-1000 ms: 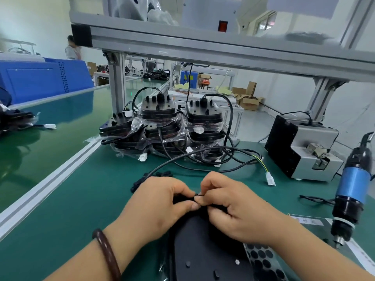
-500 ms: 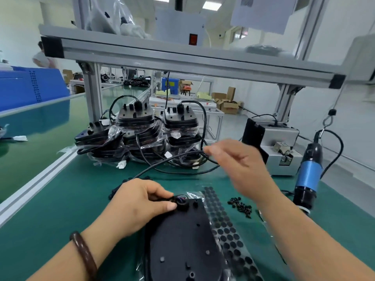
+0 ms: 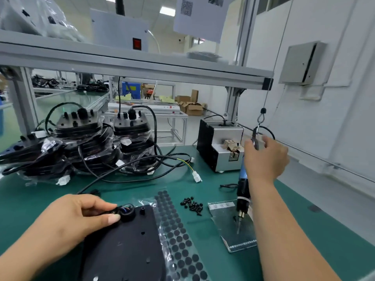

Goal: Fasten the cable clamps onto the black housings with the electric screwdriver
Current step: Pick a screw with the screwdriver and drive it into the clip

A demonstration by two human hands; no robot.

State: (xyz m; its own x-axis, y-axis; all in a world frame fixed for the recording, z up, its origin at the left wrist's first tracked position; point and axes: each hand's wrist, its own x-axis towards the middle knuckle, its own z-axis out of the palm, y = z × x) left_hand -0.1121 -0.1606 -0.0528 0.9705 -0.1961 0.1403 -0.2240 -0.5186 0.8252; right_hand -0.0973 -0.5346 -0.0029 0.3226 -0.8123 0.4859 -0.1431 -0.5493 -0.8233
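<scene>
**While the clamp is held only by a pinch: risks ahead of driving**

Since no screw can be seen seated at the clamp [image 3: 127, 212], I judge fastening not yet begun. The housing [image 3: 125, 250] lies at the bench's [image 3: 203, 179] near edge, left of centre, with the clamp at its far end. My left hand [image 3: 81, 218] pinches that clamp between thumb and forefinger. My right hand [image 3: 265, 157] is curled round the top of the driver [image 3: 242, 189], which hangs on its cord toward the right edge, tip just above a foil bag [image 3: 227, 230].

Findings, as judgement:
- Clamp shift. Only my pinch locates it, so easing off would let it turn out of line with its holes.
- Wire damage. Coloured wires show inside the clamp ring, and a misaligned clamp could nip them.
- Swinging tip. The driver hangs free, and a hasty pull could sweep it through the loose screws [image 3: 191, 205] mid-bench and scatter them.
- Bit slip. My thumb sits right beside the work, so a bit skating off a screw would mark the housing or strike the thumb.
- Cable [image 3: 142, 169] drag. It runs toward the far edge, and a snag could tug the housing.
</scene>
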